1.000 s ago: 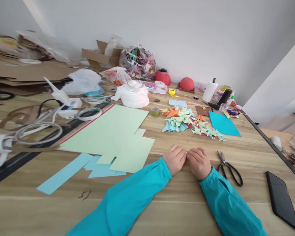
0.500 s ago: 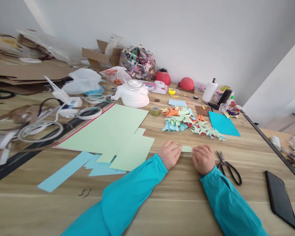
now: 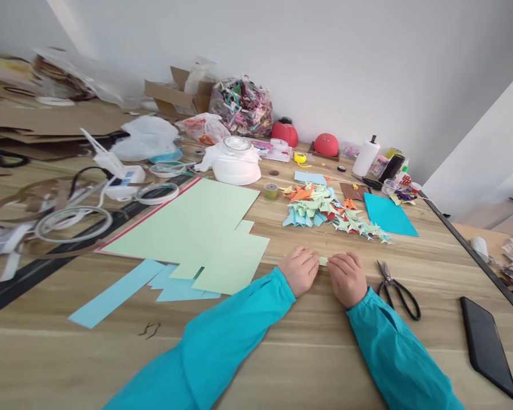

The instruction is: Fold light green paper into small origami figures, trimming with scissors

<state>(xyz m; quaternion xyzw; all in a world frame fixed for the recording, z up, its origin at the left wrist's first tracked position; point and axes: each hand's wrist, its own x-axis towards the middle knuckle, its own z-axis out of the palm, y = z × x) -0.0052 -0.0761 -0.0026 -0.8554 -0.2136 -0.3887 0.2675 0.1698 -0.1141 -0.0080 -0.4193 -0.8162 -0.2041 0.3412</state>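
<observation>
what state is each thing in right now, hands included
Paper strip: mostly covered
Left hand: closed on the strip
Right hand: closed on the strip
Scissors: blades slightly apart
Phone: lying flat, dark
Light green sheets: flat, overlapping
Folded paper pieces: heaped
Cardboard box: open, flaps raised
White bottle: upright

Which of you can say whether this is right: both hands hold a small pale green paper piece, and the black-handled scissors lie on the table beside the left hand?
The side is wrong: the head view shows the black-handled scissors lying on the table beside the right hand, not the left hand. Both hands do hold a small pale green paper piece.
</observation>
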